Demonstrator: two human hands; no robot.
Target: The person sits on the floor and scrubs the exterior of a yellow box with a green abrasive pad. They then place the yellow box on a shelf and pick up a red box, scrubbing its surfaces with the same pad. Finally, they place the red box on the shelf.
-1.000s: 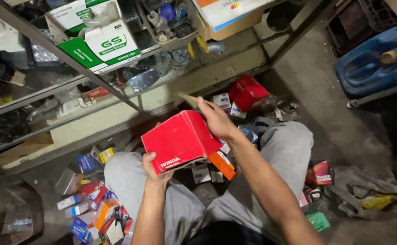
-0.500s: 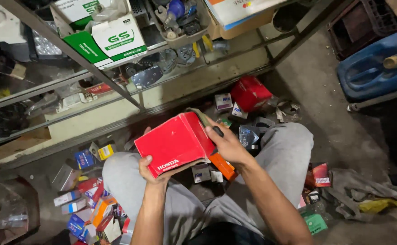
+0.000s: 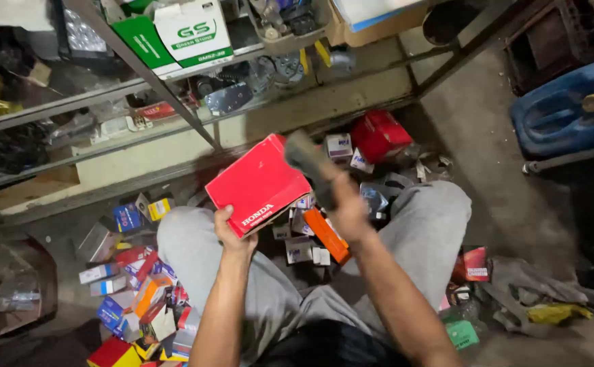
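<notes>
My left hand (image 3: 232, 231) grips the near lower corner of a red cardboard box (image 3: 259, 183) and holds it tilted above my knees. My right hand (image 3: 348, 204) is at the box's right edge, blurred by motion. It is closed on a grey object (image 3: 301, 153) that sticks up past the fingers and lies against the box's upper right corner. Whether that object is a cloth or a brush I cannot tell. I am squatting in grey trousers (image 3: 419, 224), with both knees showing under the box.
A metal shelf rack (image 3: 174, 102) stands in front, holding green-and-white boxes (image 3: 181, 34) and loose parts. Several small boxes (image 3: 134, 299) lie on the floor at left, an orange box (image 3: 327, 234) between my knees and another red box (image 3: 378, 134) behind. A blue jerrycan (image 3: 568, 109) sits at right.
My right hand has slid from the box's top right edge down and to the right, now blurred, and the grey object has come with it. The box stays in my left hand.
</notes>
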